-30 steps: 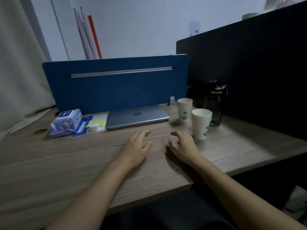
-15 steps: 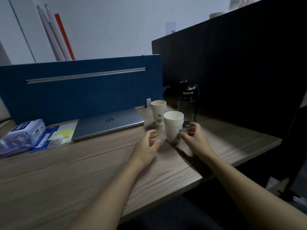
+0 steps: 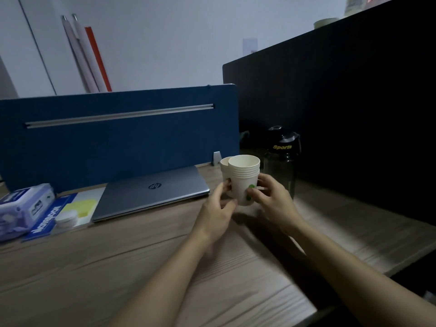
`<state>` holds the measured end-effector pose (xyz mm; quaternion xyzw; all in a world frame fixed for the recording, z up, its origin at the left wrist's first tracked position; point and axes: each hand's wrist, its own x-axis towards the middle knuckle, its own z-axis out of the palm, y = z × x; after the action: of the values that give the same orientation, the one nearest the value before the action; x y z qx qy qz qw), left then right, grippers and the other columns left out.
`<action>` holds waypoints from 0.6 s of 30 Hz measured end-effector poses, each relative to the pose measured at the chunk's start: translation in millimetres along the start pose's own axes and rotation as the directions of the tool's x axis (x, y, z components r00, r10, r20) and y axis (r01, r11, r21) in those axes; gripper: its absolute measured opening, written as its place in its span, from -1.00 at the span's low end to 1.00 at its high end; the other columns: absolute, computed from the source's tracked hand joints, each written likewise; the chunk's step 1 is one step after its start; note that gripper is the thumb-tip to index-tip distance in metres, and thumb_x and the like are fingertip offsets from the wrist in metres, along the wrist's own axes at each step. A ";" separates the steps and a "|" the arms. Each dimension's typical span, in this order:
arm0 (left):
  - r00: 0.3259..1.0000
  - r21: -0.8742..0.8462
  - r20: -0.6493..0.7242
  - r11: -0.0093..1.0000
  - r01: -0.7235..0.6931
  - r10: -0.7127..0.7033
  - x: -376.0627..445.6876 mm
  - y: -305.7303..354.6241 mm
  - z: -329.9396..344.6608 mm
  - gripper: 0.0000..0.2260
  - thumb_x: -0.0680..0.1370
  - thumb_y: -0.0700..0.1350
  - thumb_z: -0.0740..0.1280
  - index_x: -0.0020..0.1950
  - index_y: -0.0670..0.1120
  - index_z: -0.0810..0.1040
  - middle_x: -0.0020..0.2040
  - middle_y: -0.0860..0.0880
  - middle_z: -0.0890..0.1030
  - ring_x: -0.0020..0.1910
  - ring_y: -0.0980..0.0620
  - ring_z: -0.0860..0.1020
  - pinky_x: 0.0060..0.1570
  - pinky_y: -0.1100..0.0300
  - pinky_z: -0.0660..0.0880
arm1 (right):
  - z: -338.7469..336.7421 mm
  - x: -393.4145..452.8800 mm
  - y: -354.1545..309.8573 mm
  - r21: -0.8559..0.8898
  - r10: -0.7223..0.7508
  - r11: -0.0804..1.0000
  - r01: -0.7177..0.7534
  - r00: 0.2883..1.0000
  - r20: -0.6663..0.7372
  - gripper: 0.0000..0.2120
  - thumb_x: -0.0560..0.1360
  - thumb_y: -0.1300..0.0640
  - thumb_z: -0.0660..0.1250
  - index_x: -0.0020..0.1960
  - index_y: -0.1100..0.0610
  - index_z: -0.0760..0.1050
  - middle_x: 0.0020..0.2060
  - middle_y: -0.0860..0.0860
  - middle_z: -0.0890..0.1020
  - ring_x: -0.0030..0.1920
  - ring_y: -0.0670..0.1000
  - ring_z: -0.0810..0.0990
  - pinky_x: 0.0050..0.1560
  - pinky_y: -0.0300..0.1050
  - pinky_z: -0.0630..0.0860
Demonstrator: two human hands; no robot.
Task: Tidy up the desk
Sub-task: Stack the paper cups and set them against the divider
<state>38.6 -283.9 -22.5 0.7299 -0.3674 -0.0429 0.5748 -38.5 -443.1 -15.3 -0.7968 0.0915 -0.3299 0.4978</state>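
Observation:
A stack of white paper cups (image 3: 243, 182) with green prints stands at the middle of the wooden desk (image 3: 106, 267). My right hand (image 3: 273, 204) grips its right side with fingers wrapped around the wall. From the left, my left hand (image 3: 217, 218) closes on the same stack, thumb at its base and fingers behind it. A second stack of paper cups (image 3: 224, 165) stands right behind, touching the first and partly hidden by it. Whether the held stack rests on the desk or hangs just above it is unclear.
A dark sports bottle (image 3: 282, 161) stands just right of the cups. A shut grey laptop (image 3: 151, 192) lies to the left, then a blue booklet (image 3: 47, 220) with a small white round lid (image 3: 66, 218) and a wipes pack (image 3: 21, 211). A blue divider (image 3: 118, 138) and a black partition (image 3: 354, 102) close the back and right.
Both hands moved forward from flat on the desk and closed around the near cup stack. The camera turned right.

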 end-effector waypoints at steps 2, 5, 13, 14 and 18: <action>0.999 0.014 -0.003 0.999 -0.040 0.040 15.9 12.8 -11.6 -0.57 0.57 -0.11 0.30 0.42 0.14 0.37 0.16 0.36 0.50 0.03 0.47 0.53 -0.08 0.52 0.43 | -2.9 17.6 -15.7 -0.007 -0.038 0.999 0.038 0.999 0.019 -0.59 0.50 0.06 0.41 0.33 -0.02 0.46 0.13 -0.12 0.63 0.13 -0.12 0.61 0.16 0.01 0.60; 0.996 0.066 -0.031 0.994 -0.086 0.088 44.5 37.3 -27.4 -0.57 0.58 -0.09 0.28 0.44 0.13 0.35 0.24 0.26 0.51 0.01 0.54 0.48 0.01 0.40 0.45 | -6.9 49.5 -41.3 -0.019 -0.097 0.995 0.098 0.995 0.015 -0.59 0.52 0.05 0.39 0.35 0.02 0.45 0.13 -0.09 0.62 0.14 -0.10 0.60 0.15 -0.01 0.60; 0.997 0.109 -0.044 0.993 -0.053 0.059 106.6 51.7 -47.4 -0.55 0.54 -0.21 0.27 0.41 0.08 0.39 0.28 0.10 0.56 0.23 0.02 0.54 0.26 -0.09 0.48 | 4.8 113.9 -58.6 -0.085 -0.090 0.992 0.088 0.996 -0.019 -0.61 0.51 0.10 0.42 0.31 0.12 0.47 0.14 0.05 0.65 0.09 -0.02 0.62 0.04 -0.11 0.60; 0.998 0.108 -0.041 0.993 -0.039 0.044 110.7 45.5 -45.9 -0.55 0.54 -0.21 0.28 0.41 0.08 0.39 0.27 0.10 0.56 0.24 0.01 0.53 0.27 -0.09 0.47 | 7.3 117.0 -55.1 -0.108 -0.081 0.991 0.079 0.997 -0.016 -0.61 0.50 0.11 0.42 0.30 0.12 0.47 0.14 0.05 0.65 0.08 -0.02 0.61 0.01 -0.15 0.57; 1.000 0.105 -0.006 0.994 0.018 -0.017 114.1 20.9 -39.3 -0.54 0.53 -0.18 0.30 0.41 0.07 0.37 0.31 0.06 0.54 0.28 0.01 0.51 0.32 -0.12 0.43 | 17.5 113.0 -35.4 -0.120 -0.022 0.993 0.022 1.000 0.004 -0.62 0.50 0.11 0.42 0.28 0.12 0.45 0.16 0.06 0.63 0.15 0.03 0.60 0.13 0.01 0.58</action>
<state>130.3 -320.4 50.0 0.7625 -0.3615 -0.0267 0.5359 52.4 -466.6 59.0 -0.8267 0.1017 -0.3280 0.4456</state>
